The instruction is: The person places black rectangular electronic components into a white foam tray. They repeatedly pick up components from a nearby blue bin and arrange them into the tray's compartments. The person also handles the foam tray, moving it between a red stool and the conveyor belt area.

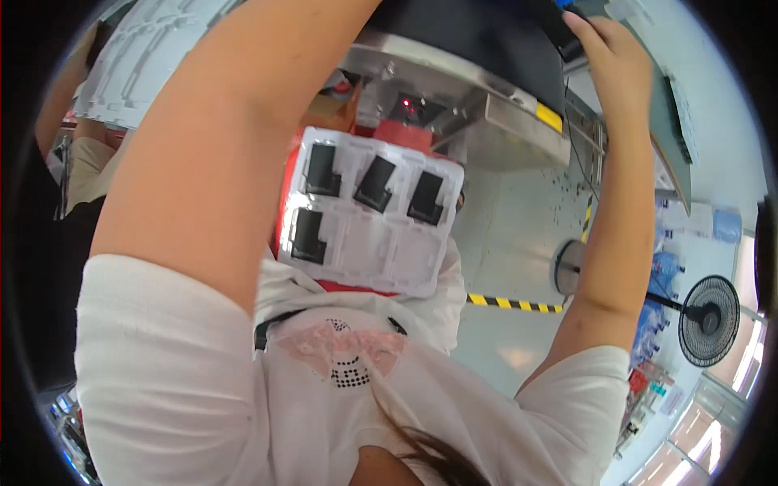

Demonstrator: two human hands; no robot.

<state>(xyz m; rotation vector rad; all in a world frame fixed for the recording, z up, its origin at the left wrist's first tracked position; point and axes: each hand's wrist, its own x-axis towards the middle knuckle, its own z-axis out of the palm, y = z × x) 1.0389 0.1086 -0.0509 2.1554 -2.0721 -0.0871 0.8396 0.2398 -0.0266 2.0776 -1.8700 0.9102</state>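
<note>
My right hand (617,61) is raised at the upper right, its thumb and fingers closed on the edge of a dark black part (557,31). The full shape of that part is cut off by the upper edge. My left forearm (235,105) reaches up past the top edge, so my left hand is out of sight. Over my lap lies a white plastic tray (369,235) with moulded pockets. Several black notched parts sit in it: three along the far row, including a tilted middle one (375,184), and one at the near left (309,235).
Ahead is a black work surface (470,40) with a metal edge (421,53); a small device with a red light (411,105) sits below it. Another white moulded tray (130,61) and a person's arm (55,113) are at the left. A black fan (708,321) stands at right.
</note>
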